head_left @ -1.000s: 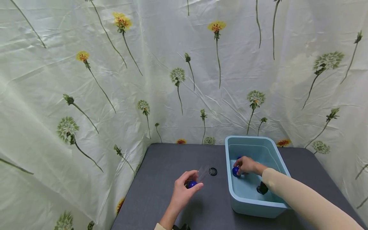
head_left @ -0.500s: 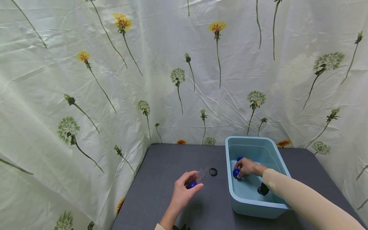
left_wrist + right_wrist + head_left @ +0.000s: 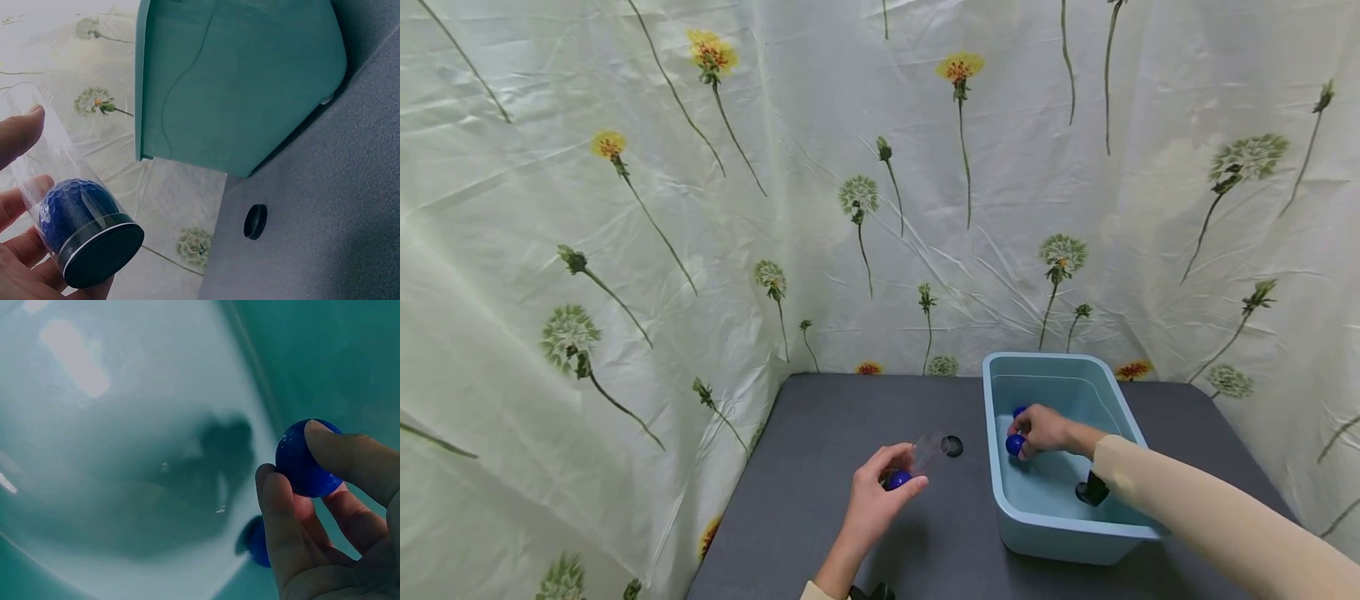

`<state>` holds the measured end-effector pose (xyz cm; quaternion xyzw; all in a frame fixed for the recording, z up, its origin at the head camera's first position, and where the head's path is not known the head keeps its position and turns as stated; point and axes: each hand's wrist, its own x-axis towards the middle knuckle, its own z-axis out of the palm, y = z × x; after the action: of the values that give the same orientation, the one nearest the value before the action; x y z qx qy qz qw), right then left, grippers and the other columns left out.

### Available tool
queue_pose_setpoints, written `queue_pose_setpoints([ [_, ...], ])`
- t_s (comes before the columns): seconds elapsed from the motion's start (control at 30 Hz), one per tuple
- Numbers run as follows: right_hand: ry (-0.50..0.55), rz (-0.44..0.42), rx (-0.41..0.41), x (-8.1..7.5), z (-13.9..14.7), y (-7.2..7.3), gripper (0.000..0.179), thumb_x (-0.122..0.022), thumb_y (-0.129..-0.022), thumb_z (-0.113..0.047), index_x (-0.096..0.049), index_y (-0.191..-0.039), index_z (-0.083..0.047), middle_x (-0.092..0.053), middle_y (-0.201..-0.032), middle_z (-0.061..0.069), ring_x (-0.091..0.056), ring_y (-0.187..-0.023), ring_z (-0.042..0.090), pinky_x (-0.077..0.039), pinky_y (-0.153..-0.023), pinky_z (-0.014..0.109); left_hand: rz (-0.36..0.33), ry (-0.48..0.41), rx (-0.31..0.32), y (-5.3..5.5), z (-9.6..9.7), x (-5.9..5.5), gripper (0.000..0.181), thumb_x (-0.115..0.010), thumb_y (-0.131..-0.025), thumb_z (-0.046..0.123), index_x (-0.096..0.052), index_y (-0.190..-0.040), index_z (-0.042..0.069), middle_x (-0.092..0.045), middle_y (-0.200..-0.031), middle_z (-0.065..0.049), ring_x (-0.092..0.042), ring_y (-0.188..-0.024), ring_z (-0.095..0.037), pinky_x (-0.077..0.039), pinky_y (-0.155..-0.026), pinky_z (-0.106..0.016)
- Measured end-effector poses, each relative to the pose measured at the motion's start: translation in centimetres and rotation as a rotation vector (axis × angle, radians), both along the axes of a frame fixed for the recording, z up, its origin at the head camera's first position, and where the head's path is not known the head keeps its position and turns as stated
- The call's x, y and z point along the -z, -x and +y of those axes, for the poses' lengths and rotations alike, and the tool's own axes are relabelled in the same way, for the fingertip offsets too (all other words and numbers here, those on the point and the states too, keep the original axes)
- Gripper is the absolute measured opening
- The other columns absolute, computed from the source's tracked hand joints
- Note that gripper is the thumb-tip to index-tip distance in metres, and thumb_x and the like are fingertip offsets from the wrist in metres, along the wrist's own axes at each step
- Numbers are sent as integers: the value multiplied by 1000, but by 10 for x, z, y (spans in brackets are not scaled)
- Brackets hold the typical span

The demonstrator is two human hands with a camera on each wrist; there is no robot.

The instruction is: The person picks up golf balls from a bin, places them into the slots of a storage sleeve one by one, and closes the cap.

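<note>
My left hand (image 3: 876,496) grips a clear plastic tube (image 3: 53,137) over the table. Inside the tube, at its lower end, sits a dimpled blue golf ball (image 3: 74,209); a black cap (image 3: 103,257) closes that end. Reaching down into the light blue bin (image 3: 1067,358), my right hand (image 3: 1051,429) pinches a second blue golf ball (image 3: 303,465) between thumb and fingers. That ball looks raised off the bin floor. Another blue ball (image 3: 258,542) lies beyond it by the bin wall, partly hidden by my fingers. A loose black cap (image 3: 953,446) rests on the table between tube and bin.
The bin stands at the right of the dark grey table (image 3: 850,417), its high walls around my right hand. Behind and to the left hangs a flower-printed curtain (image 3: 820,208). A black wrist mount (image 3: 1092,490) shows below my right wrist.
The head view has shifted slightly. My right hand, holding the golf ball, has moved a touch rightward and up within the bin. My left hand keeps the same grip on the tube.
</note>
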<state>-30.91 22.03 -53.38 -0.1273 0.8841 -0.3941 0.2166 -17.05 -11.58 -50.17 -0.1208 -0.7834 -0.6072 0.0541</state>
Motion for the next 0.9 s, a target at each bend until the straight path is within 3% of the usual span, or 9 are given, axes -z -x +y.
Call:
queue_pose_setpoints([
  [0.27, 45, 19, -48, -21, 0, -7, 41, -82, -70, 7, -69, -108, 3, -67, -94, 9, -62, -88, 23, -57, -73, 36, 10, -6, -11, -2, 2, -1, 42, -82, -85, 11, -68, -125, 14, -67, -109, -9, -65, -100, -25, -52, -87, -41],
  [0.5, 35, 31, -31, -41, 1, -14, 43, -84, -73, 2, -68, -114, 3, -67, -98, 10, -61, -91, 25, -57, -72, 38, 9, 0, -14, -5, 2, -5, 42, -83, -85, 15, -68, -124, 16, -67, -110, -6, -64, -100, -22, -52, -88, -40],
  [0.77, 68, 63, -12, -57, 7, -22, 46, -85, -76, -4, -67, -118, 2, -66, -103, 9, -61, -95, 28, -57, -75, 39, -5, 20, -28, 6, -1, 21, 45, -83, -84, 14, -67, -125, 24, -66, -111, 2, -64, -102, -19, -52, -88, -38],
  [0.9, 109, 85, -21, -68, 10, -27, 46, -85, -78, -6, -67, -120, 2, -67, -105, 9, -60, -98, 30, -56, -77, 39, 20, 8, -10, 9, -3, 26, 45, -84, -85, 22, -67, -126, 27, -66, -111, 5, -64, -102, -17, -52, -87, -34],
])
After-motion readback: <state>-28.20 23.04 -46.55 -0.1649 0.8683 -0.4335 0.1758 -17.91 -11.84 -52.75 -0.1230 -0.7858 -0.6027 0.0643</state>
